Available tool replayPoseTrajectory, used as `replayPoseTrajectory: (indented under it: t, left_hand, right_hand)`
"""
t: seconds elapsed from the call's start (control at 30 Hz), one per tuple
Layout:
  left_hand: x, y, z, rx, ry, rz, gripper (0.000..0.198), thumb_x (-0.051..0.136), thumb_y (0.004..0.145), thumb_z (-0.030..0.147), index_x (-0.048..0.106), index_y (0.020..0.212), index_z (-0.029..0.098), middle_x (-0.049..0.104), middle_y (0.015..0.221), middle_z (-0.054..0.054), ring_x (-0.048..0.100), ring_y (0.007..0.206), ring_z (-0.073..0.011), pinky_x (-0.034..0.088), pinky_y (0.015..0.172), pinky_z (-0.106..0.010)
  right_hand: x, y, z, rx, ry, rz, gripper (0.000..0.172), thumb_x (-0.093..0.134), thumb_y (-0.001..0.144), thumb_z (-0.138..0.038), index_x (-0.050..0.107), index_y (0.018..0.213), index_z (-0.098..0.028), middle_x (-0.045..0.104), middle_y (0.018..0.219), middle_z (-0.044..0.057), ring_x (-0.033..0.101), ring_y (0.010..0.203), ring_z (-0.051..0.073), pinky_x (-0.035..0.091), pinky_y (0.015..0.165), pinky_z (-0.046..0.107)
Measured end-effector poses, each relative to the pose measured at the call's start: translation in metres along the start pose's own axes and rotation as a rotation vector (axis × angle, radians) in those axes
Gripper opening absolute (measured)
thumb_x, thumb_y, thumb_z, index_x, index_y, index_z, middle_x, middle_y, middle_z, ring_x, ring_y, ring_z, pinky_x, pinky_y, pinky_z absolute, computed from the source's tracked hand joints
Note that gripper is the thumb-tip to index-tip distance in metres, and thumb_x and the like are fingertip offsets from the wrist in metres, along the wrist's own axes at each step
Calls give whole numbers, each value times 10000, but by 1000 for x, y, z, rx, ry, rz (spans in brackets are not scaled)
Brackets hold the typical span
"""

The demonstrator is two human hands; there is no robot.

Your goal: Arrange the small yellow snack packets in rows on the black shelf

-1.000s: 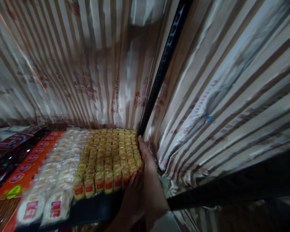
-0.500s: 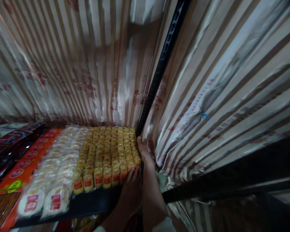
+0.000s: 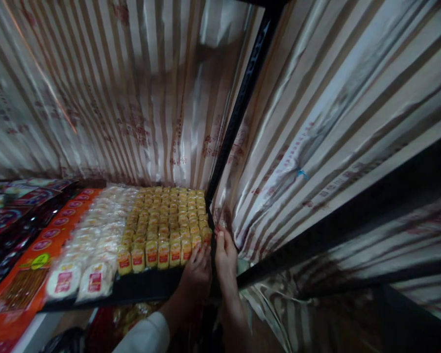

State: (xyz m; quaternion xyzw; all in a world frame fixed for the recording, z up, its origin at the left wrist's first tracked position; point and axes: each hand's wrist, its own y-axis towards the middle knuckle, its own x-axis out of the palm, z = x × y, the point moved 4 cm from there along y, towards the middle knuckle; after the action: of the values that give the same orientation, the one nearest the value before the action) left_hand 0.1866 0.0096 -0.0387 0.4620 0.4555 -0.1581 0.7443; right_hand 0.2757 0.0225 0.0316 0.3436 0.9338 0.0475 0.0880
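Note:
Rows of small yellow wrapped packets (image 3: 163,220) with red labels stand packed on a black shelf (image 3: 150,285). My left hand (image 3: 197,269) rests at their front right corner, its fingertips on the end packets; whether it grips one is hard to make out. To the right of the shelf's edge, my right hand (image 3: 226,250) is closed beside the striped sheeting (image 3: 257,196), thumb and fingers together near a small reddish edge. What lies between those fingers is too small to name.
White round wrapped packets (image 3: 95,279) stand left of the yellow ones, beside an orange pack (image 3: 55,230) and dark red packs (image 3: 18,230). A black upright post (image 3: 238,113) rises behind; a dark bar (image 3: 316,235) crosses at right.
My right hand has drawn back toward me from the rear corner and closed its fingers. My left hand stays at the front packets, slightly higher in view. The view has shifted a little.

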Motion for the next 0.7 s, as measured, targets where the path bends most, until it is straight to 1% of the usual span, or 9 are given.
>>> replayPoseTrajectory:
  t: [0.1,0.23,0.3,0.37,0.4,0.47,0.53,0.63,0.7]
  left_hand:
    - [-6,1,0,12,-71,22,433,331,880,230,419,1277,81,474,1309,-155,270,1321,-250,261,1068,-508]
    - [-20,-4,2,-4,-183,8,365,308,893,238,496,1179,114,495,1284,-129,329,1283,-216,313,1045,-451]
    - [-30,-20,5,-74,-219,-47,328,336,890,263,549,1094,121,539,1221,-125,406,1215,-207,381,991,-388]
    - [-41,-50,13,-125,-278,-130,264,386,875,267,599,979,151,619,1047,-94,501,1086,-185,428,928,-342]
    - [-46,-69,16,-169,-322,-160,235,408,864,260,612,934,167,637,960,-76,543,990,-165,450,885,-320]
    - [-54,-113,16,-385,-368,-178,214,438,838,249,625,910,175,640,865,-70,574,856,-159,482,793,-308]
    - [-54,-158,8,-624,-417,-259,239,428,818,188,625,954,184,643,924,-73,583,879,-158,480,792,-290]
    - [-41,-214,-19,-1089,-391,-508,318,373,807,97,617,1001,161,645,1009,-91,602,927,-151,459,819,-261]
    - [-28,-235,-38,-1295,-367,-669,285,415,800,114,625,991,133,659,1002,-113,621,906,-169,464,780,-253]
  right_hand:
    - [-7,-37,-2,4,45,-30,445,400,838,-456,538,1143,-162,580,1195,116,549,1084,214,431,931,366]
    - [-20,-91,-6,-15,39,-14,420,415,843,-436,510,1150,-166,591,1165,120,576,1032,213,449,899,366]
    - [-29,-116,-1,8,-28,27,398,421,837,-434,518,1123,-173,614,1111,120,587,995,217,460,863,361]
    - [-33,-140,11,52,-117,11,369,428,826,-440,544,1066,-185,630,1061,114,589,971,224,460,846,365]
    - [-32,-151,19,77,-152,-31,357,430,820,-443,558,1036,-189,637,1038,109,589,961,227,458,846,370]
    - [-21,-172,40,122,-160,-166,339,433,811,-438,576,999,-195,649,1003,98,597,941,229,456,854,379]
    - [-1,-190,65,196,-152,-343,324,455,797,-409,581,1011,-201,651,1015,91,604,943,224,459,863,375]
    - [34,-205,100,273,-175,-479,298,465,763,-349,606,973,-189,660,1009,101,608,954,227,458,879,373]
    - [54,-207,120,305,-233,-494,322,465,733,-301,616,991,-182,651,1050,111,598,990,231,437,907,373]
